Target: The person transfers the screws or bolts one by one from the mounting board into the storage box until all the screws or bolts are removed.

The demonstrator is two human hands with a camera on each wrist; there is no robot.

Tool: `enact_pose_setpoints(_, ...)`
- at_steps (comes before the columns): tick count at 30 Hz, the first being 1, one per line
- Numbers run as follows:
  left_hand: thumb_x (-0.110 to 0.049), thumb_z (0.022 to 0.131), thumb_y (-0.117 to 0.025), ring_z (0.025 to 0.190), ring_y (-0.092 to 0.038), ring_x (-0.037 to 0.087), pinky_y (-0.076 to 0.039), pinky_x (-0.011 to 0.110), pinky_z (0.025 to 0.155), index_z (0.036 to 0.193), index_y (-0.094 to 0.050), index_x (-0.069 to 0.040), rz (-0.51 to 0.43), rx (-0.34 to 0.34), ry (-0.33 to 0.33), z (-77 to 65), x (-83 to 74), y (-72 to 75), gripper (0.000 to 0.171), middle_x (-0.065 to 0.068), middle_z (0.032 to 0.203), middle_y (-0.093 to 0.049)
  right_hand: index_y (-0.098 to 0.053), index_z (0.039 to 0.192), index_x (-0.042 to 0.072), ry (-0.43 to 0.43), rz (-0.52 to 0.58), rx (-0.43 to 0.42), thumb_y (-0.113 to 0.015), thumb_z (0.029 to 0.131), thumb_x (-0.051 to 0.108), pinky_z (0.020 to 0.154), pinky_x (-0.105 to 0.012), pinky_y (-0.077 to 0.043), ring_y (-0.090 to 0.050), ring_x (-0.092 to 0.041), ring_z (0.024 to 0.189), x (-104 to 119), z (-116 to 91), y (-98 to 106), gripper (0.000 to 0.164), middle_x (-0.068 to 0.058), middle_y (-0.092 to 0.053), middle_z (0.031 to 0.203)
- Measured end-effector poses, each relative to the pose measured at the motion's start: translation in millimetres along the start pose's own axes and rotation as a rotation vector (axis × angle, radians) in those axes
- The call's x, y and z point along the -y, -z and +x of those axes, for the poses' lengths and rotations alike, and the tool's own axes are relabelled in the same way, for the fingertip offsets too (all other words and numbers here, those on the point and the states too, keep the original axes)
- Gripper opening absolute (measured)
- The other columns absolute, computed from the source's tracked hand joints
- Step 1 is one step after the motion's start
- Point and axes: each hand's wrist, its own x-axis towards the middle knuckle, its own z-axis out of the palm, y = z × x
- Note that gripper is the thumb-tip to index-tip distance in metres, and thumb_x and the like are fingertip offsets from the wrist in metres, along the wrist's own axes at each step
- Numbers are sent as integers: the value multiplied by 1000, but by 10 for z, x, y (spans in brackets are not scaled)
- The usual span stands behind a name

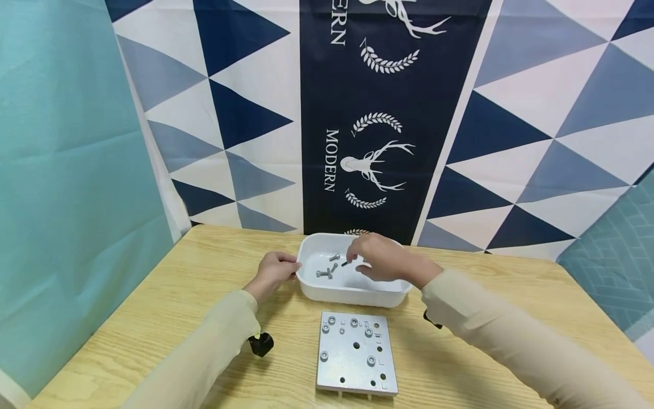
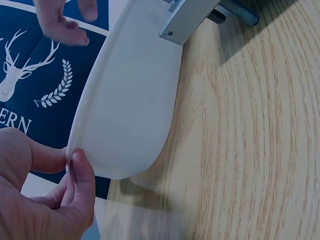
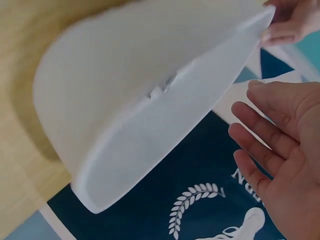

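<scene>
My left hand (image 1: 275, 274) pinches the rim of a white plastic bin (image 1: 352, 296) at its left end, thumb and fingers on either side of the edge in the left wrist view. Several silver socket-head screws (image 1: 324, 274) lie loose on the bin's floor. Over the bin's right half is my right hand (image 1: 380, 258). Its fingers (image 3: 265, 132) are loosely bent with nothing between them in the right wrist view. A small dark piece (image 1: 344, 263) shows just beside its fingertips in the head view.
In front of the bin stands a silver metal plate (image 1: 349, 369) with holes and several screws set in it. Screw threads (image 2: 240, 12) stick out below the plate. The wooden table (image 1: 225, 250) meets a patterned cloth (image 1: 255, 113) behind the bin.
</scene>
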Motion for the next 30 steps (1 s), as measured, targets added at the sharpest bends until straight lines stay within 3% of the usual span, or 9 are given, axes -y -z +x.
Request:
enact_pose_setpoints(8,-6,89,-64,77,-60,14,-57,19,69,109,-63,5,-2,-8,6,13,-7,-17,22,20,109,-63,-71,98,14,91,-44,-78,-76,80,10,85,-34,-53,-63,-13,92,190,-299,-60,19,4,-72,95)
enact_pose_setpoints(19,-6,90,-63,76,-60,14,-59,25,73,109,-63,5,1,-9,4,30,6,-16,21,19,108,-62,-70,99,14,105,13,-60,-77,79,12,93,-34,-52,-60,-10,94,414,-474,-168,21,5,-70,96)
enact_pose_setpoints(30,-5,90,-63,76,-60,14,-59,36,85,110,-63,6,8,-3,5,34,-1,-9,24,19,107,-62,-69,96,16,167,12,-47,-75,82,15,83,-27,-50,-58,-7,90,505,-503,-284,15,8,-69,92)
